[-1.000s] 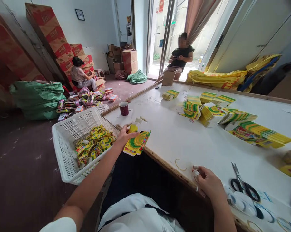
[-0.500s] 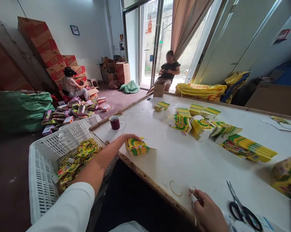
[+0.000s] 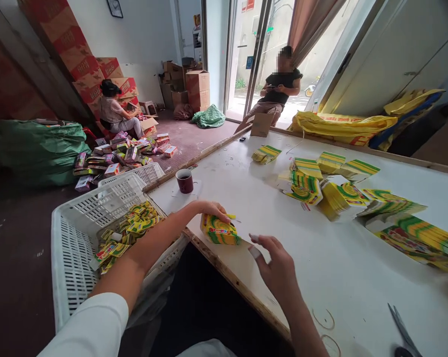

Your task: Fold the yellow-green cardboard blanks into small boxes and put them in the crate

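From where I stand, the worker at the table (image 3: 242, 287) has the left hand (image 3: 217, 212) clamped over a yellow and green printed card packet (image 3: 219, 233), thumb and fingers curled about its upper side. The packet sits at the near edge of the white tabletop, tilted a little; I can't tell whether it is one piece or several pressed together. The right hand (image 3: 270, 255) is held just to the right of it, its thumb and fingers parted, white wrapping on the tips, grasping nothing and not touching the packet. Past the left forearm, beside the table's corner, stands a white plastic basket (image 3: 60, 248) partly filled with small yellow and green pieces (image 3: 130, 228). A dark red mug (image 3: 185, 184) is on the table beyond the left hand. Farther over to the right lie bundles of the same printed card (image 3: 345, 198), some fanned and some stacked, close to one another. Nearer the worker, thin loops of band (image 3: 333, 319) lie beside the right forearm, and a pair of scissors (image 3: 404, 327) is cut off by the view. By the glass door a person in black (image 3: 285, 84) sits leaning back, and another person (image 3: 114, 109) sits by stacked red cartons (image 3: 78, 64).
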Tool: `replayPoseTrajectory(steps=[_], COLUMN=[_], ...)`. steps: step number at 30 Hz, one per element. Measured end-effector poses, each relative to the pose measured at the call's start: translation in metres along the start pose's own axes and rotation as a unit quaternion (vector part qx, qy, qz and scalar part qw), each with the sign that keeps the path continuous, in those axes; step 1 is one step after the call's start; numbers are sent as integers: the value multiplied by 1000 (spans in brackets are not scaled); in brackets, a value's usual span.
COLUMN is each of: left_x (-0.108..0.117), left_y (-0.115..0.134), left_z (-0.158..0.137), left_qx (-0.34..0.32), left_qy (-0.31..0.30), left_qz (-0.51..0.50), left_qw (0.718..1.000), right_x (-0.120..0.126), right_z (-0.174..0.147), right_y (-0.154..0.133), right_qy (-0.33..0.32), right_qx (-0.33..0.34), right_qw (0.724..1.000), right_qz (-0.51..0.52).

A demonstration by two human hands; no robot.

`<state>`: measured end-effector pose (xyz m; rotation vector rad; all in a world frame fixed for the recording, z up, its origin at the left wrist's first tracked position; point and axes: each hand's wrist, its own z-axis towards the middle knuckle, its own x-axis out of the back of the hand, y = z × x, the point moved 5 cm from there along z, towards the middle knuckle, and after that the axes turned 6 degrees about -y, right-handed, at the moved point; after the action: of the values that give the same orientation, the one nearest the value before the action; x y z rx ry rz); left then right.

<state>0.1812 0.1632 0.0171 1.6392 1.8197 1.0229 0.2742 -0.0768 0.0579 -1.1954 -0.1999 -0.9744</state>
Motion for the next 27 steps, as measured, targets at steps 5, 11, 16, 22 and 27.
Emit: replayPoseTrajectory(steps=[5, 11, 16, 22, 27], left_x=[15, -1, -32, -56, -88], left_y=[-17, -78, -92, -86, -81], left_z=[-35, -80, -85, -89, -115], left_qx=[-170, -224, -220, -229, -289], left_qy=[207, 371, 387, 447, 518], left_qz=[-80, -174, -211, -225, -280], left_qw=[960, 885, 870, 835, 754], right_x=[-46, -56, -57, -51, -33], right_z=[39, 41, 36, 35, 38], right_y=[-11, -4, -4, 18, 3], right_qy=[-68, -85, -79, -83, -19], right_qx=[27, 6, 0, -92, -133], right_qw=[995, 991, 990, 990, 975], right_qz=[-74, -102, -119, -67, 176])
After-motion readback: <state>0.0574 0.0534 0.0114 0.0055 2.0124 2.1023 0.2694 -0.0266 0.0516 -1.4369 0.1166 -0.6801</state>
